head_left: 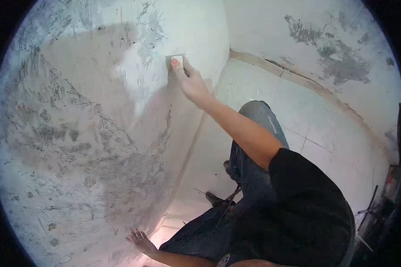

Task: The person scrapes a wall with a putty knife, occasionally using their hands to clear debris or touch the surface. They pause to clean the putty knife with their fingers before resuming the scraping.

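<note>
My right hand point(191, 84) reaches out at the upper middle, its fingers wrapped round a small whitish block point(179, 59). That block lies against the pale, scuffed wall point(93, 102), and a dark edge shows beside it. At the bottom, my left hand point(141, 242) is by the lower part of the same wall, fingers spread and holding nothing. Whether its fingertips touch the wall, I cannot tell.
Pale floor tiles point(303, 138) lie below, meeting the walls along a beige strip point(298, 80). Another wall with grey patches point(343, 62) stands at the upper right. My bent legs in dark trousers point(254, 164) are close to the scuffed wall. Dark objects point(381, 209) are at the right edge.
</note>
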{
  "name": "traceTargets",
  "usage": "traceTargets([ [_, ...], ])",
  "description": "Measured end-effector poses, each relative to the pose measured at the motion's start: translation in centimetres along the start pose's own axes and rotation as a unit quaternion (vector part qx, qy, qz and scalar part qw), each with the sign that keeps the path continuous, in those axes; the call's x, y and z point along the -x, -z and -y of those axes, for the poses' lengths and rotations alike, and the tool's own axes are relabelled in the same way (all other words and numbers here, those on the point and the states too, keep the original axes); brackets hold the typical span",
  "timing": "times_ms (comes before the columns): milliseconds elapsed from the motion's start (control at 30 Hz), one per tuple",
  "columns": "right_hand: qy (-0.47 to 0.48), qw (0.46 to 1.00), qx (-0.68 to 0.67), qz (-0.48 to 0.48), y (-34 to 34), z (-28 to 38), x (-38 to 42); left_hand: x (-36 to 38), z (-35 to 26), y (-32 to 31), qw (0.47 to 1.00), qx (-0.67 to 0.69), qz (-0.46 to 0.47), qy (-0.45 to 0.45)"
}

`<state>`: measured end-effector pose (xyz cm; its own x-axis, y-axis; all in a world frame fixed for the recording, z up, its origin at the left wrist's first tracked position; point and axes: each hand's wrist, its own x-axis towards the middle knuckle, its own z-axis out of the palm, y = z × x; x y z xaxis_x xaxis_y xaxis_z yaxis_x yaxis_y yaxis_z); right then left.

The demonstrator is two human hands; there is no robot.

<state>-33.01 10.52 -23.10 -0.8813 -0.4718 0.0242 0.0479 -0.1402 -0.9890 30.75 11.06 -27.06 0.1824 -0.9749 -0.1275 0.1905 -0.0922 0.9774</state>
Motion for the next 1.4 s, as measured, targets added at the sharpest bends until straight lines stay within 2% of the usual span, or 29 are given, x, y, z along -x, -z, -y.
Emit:
traceTargets([
  [100, -0.040, 0.999, 0.006, 0.036, 0.8, -0.2, 0.0, 0.3, 0.0, 0.1, 1.000, -0.012, 0.010, -0.002],
  [233, -0.001, 1.000, 0.016, -0.008, -0.2, 1.0, 0.5, 0.4, -0.4, -1.0, 0.999, -0.016, -0.029, 0.005],
  [333, -0.014, 0.999, -0.008, 0.041, 1.1, 1.4, 1.3, 0.7, -0.2, -0.3, 1.000, -0.023, 0.002, 0.002],
  [400, -0.006, 0.999, 0.050, 0.012, 0.5, 2.1, 1.8, 0.2, -0.3, -0.4, 1.000, 0.002, -0.010, 0.007],
  [500, 0.013, 0.995, 0.093, 0.023, 0.2, 2.2, 1.3, 0.1, -0.1, 0.4, 1.000, 0.013, -0.003, 0.006],
  [567, -0.003, 0.998, 0.058, 0.018, 0.9, 3.1, 1.2, 0.4, 0.1, 1.0, 1.000, 0.004, 0.009, -0.001],
  [633, -0.040, 0.992, 0.104, 0.051, 0.6, 3.6, 2.4, 0.0, 0.0, 0.7, 0.999, -0.006, 0.031, -0.011],
  [667, 0.081, 0.994, 0.068, 0.022, -0.5, 2.2, 3.4, 0.0, -0.2, 0.5, 1.000, 0.000, 0.026, -0.002],
  [767, 0.109, 0.987, 0.113, 0.043, -0.3, 1.3, 2.6, 0.3, -0.1, -1.2, 1.000, 0.010, -0.002, 0.005],
  [833, 0.086, 0.989, 0.116, 0.044, 0.2, 1.3, 2.8, 0.4, -0.2, -0.3, 1.000, 0.004, -0.027, 0.003],
  [900, 0.066, 0.991, 0.112, 0.028, -0.5, 1.9, 2.8, -0.8, 0.6, 1.0, 0.999, 0.024, 0.032, -0.008],
  [933, 0.070, 0.991, 0.110, 0.029, -0.8, 2.0, 2.7, -0.5, 0.1, -0.1, 0.999, 0.027, 0.032, -0.012],
  [1000, 0.135, 0.988, 0.081, 0.008, -0.9, 2.1, 2.9, 0.8, -0.3, -1.6, 0.999, 0.000, -0.040, -0.008],
  [1033, 0.130, 0.988, 0.083, 0.008, -0.6, 2.1, 2.7, 0.7, -0.2, -1.2, 0.999, -0.004, -0.041, -0.005],
  [1100, 0.049, 0.992, 0.111, 0.022, 0.0, 2.6, 2.1, 0.2, -0.3, -0.3, 0.999, 0.003, 0.041, -0.007],
  [1133, 0.034, 0.993, 0.106, 0.047, 0.0, 3.1, 2.8, 0.1, -0.3, -0.3, 0.999, 0.004, 0.041, -0.010],
  [1167, 0.037, 0.993, 0.103, 0.048, -0.3, 2.9, 2.8, 0.3, -0.3, -0.3, 0.999, -0.013, 0.026, -0.012],
  [1233, 0.122, 0.986, 0.108, 0.045, -0.5, 1.9, 2.5, 0.5, 0.1, -0.8, 1.000, -0.026, 0.010, -0.012],
  [1267, 0.133, 0.984, 0.113, 0.031, -0.4, 1.3, 2.2, 0.6, 0.1, -1.0, 1.000, -0.023, 0.000, -0.010],
  [1300, 0.129, 0.985, 0.115, 0.029, 0.0, 1.6, 2.1, 0.7, -0.1, -1.0, 1.000, -0.022, -0.009, -0.009],
  [1367, -0.002, 0.995, 0.099, 0.014, 0.2, 2.4, 1.6, 0.4, 0.1, -0.4, 1.000, -0.017, -0.002, -0.010],
  [1400, 0.071, 0.991, 0.114, -0.024, -0.4, 2.1, 1.8, 0.2, -0.2, -0.5, 1.000, -0.007, 0.005, -0.013],
])
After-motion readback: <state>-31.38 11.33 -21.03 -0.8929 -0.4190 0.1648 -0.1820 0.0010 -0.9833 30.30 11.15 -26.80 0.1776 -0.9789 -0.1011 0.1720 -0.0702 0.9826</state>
